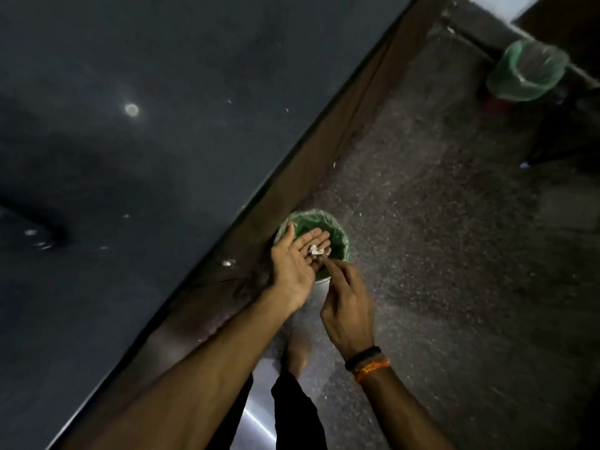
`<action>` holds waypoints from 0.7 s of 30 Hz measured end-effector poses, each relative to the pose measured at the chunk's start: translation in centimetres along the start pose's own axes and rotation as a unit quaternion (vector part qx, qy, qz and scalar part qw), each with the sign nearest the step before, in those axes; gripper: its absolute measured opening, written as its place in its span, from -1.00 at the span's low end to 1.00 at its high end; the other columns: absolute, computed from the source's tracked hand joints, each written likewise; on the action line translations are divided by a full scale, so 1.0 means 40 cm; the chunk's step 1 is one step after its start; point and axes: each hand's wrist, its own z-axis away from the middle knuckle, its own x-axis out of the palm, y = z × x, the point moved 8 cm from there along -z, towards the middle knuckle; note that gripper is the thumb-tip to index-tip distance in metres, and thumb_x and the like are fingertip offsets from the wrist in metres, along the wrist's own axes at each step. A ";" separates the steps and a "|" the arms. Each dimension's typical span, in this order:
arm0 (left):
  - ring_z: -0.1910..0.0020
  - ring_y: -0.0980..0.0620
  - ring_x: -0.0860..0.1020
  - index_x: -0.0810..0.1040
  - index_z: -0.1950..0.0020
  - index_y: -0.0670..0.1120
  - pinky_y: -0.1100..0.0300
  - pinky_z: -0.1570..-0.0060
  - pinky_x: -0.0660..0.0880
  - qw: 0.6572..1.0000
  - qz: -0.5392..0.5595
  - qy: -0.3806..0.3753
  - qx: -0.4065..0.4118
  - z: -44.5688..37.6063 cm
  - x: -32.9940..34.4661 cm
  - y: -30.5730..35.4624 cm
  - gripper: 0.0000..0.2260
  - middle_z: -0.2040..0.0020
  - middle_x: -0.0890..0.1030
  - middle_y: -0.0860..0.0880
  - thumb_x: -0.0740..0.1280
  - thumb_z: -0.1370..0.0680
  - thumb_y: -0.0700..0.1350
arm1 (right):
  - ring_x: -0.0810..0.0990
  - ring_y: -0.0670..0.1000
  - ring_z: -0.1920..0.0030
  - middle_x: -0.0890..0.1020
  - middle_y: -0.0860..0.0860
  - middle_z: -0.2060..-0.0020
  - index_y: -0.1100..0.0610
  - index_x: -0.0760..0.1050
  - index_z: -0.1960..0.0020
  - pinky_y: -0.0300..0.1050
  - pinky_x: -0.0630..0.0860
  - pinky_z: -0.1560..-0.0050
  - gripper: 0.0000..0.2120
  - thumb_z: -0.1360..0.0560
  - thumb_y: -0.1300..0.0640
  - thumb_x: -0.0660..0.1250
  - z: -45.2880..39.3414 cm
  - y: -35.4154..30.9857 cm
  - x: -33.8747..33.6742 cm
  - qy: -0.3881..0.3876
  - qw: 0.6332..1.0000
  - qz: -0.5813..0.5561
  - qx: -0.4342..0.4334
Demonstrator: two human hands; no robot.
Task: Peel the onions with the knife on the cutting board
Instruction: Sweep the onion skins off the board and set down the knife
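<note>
**Onion scraps held over the near bin**

Your left hand (297, 264) is palm-up, fingers straight and laid together, thumb pointing away from you toward the bin's far rim. A small clump of pale onion peel scraps (315, 250) rests on the fingers near their base. The hand carries the scraps flat; nothing is curled round them.

Your right hand (345, 306) is just beside it, back of the hand toward the camera. Its fingers are curled, with the tips drawn together and meeting the left fingers at the edge of the scraps. Whether the tips actually pinch a bit of peel, you cannot tell from this view: the contact spot is small and blurred. A black band and an orange band (368, 363) sit on the right wrist.

Both hands are above a small bin with a green liner (341, 240), which stands on the speckled floor (438, 238), hard against the brown wooden edge (311, 157) of the dark countertop (146, 125). The scraps lie directly over the bin's opening.

No onion, knife or cutting board shows in this view; the only task material visible is the peel on your left fingers.

A few pale flecks lie on the countertop, and one larger white speck (228, 263) sits on the wooden edge near your left wrist. A second green-lined bin (527, 71) stands well apart at upper right, by the wall. Your bare foot (297, 352) and a dark trouser leg (297, 414) show below the hands.
</note>
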 end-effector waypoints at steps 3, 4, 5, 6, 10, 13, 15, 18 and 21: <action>-0.32 -0.19 0.53 0.46 -0.39 -0.31 -0.10 -0.46 0.33 1.000 0.011 0.014 -0.013 -0.149 -0.043 -0.072 -0.30 -0.30 0.58 -0.27 0.12 -0.61 0.29 | 0.47 0.17 -0.33 0.48 0.15 -0.36 0.12 0.44 -0.45 0.09 0.47 -0.30 -0.36 -0.39 0.41 0.22 -0.023 0.104 0.124 -0.026 0.999 0.017 -0.027; -0.33 -0.20 0.52 0.47 -0.39 -0.31 -0.12 -0.46 0.33 1.000 0.007 0.022 -0.019 -0.193 -0.058 -0.092 -0.28 -0.31 0.57 -0.26 0.10 -0.61 0.32 | 0.43 0.21 -0.37 0.44 0.15 -0.41 0.07 0.40 -0.49 0.16 0.44 -0.32 -0.31 -0.37 0.37 0.17 -0.031 0.142 0.175 -0.050 0.998 0.026 -0.033; -0.33 -0.20 0.52 0.49 -0.38 -0.30 -0.13 -0.45 0.34 0.999 0.007 0.026 -0.025 -0.247 -0.073 -0.120 -0.26 -0.31 0.58 -0.26 0.09 -0.60 0.34 | 0.40 0.25 -0.39 0.38 0.16 -0.46 0.00 0.34 -0.52 0.21 0.42 -0.32 -0.25 -0.34 0.34 0.12 -0.033 0.192 0.233 -0.074 0.996 0.038 -0.032; -0.33 -0.21 0.52 0.50 -0.37 -0.29 -0.14 -0.44 0.35 0.999 0.001 0.035 -0.028 -0.285 -0.090 -0.133 -0.24 -0.31 0.58 -0.25 0.08 -0.59 0.36 | 0.38 0.28 -0.40 0.33 0.16 -0.49 -0.05 0.28 -0.55 0.25 0.42 -0.31 -0.21 -0.33 0.31 0.08 -0.038 0.222 0.274 -0.098 0.993 0.054 -0.034; -0.35 -0.23 0.49 0.47 -0.38 -0.28 -0.10 -0.34 0.41 0.998 -0.004 0.034 -0.045 -0.410 -0.145 -0.168 -0.22 -0.35 0.52 -0.28 0.05 -0.58 0.39 | 0.31 0.30 -0.42 0.22 0.17 -0.56 -0.14 0.18 -0.58 0.25 0.39 -0.31 -0.23 -0.36 0.13 -0.05 -0.076 0.370 0.431 -0.190 0.976 0.107 -0.010; -0.51 -0.22 0.29 0.35 -0.50 -0.22 -0.12 -0.43 0.21 0.997 -0.023 0.044 -0.053 -0.447 -0.170 -0.163 -0.26 -0.51 0.35 -0.24 0.01 -0.61 0.35 | 0.29 0.31 -0.43 0.16 0.20 -0.57 -0.08 0.13 -0.61 0.25 0.38 -0.30 -0.24 -0.42 0.12 0.23 -0.104 0.446 0.503 -0.233 0.961 0.150 0.000; -0.55 -0.24 0.19 0.27 -0.55 -0.19 -0.16 -0.50 0.09 0.997 -0.029 0.055 -0.049 -0.465 -0.181 -0.161 -0.27 -0.56 0.27 -0.23 0.01 -0.61 0.34 | 0.34 0.34 -0.38 0.22 0.24 -0.55 0.05 0.20 -0.59 0.27 0.43 -0.28 -0.14 -0.34 0.20 0.41 -0.115 0.479 0.530 -0.231 0.960 0.157 0.015; -0.50 -0.22 0.28 0.28 -0.55 -0.17 -0.14 -0.41 0.23 0.997 -0.031 0.060 -0.046 -0.485 -0.197 -0.162 -0.29 -0.53 0.32 -0.23 0.02 -0.61 0.34 | 0.44 0.35 -0.29 0.35 0.26 -0.47 0.21 0.28 -0.53 0.27 0.48 -0.24 -0.17 -0.29 0.26 0.43 -0.133 0.474 0.526 -0.180 0.975 0.130 0.014; -0.43 -0.20 0.38 0.32 -0.53 -0.18 -0.09 -0.35 0.31 0.996 -0.034 0.063 -0.051 -0.491 -0.198 -0.165 -0.26 -0.48 0.38 -0.24 0.03 -0.60 0.37 | 0.39 0.33 -0.35 0.34 0.21 -0.49 0.12 0.23 -0.57 0.23 0.43 -0.27 -0.17 -0.33 0.24 0.39 -0.128 0.429 0.521 -0.177 0.977 0.114 -0.030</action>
